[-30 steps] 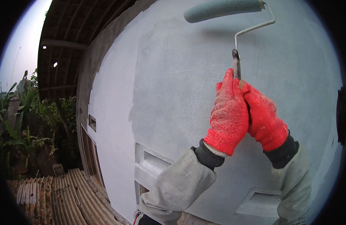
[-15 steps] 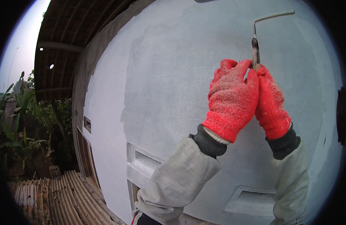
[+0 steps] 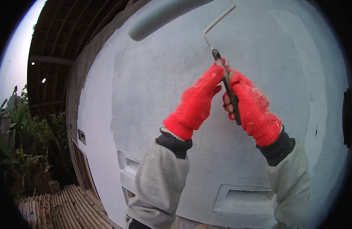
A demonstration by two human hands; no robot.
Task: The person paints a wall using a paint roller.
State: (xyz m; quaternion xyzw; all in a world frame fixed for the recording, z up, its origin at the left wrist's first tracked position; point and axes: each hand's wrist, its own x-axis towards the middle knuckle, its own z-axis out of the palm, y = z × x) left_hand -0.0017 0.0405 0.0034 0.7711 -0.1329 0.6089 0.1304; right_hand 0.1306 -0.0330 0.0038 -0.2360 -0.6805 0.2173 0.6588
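Observation:
A paint roller with a pale blue-grey sleeve is tilted across the top of the view, against or close to the grey wall. Its white wire frame runs down to a dark, paint-stained handle. My right hand, in a red glove with bare fingertips showing, is closed round the handle from the right. On the left side, my left hand, also red-gloved, touches the upper handle near the wire, its fingers closed against it. The handle's lower end sticks out beside my right hand.
Recessed openings sit low in the wall, with another further left. A corrugated roof lies at the lower left, plants beyond it. A dark roof underside overhangs the upper left.
The roller has swung left and come back into view, its handle now leaning left. Both hands have moved left, and my left hand has shifted off the lower handle, baring it.

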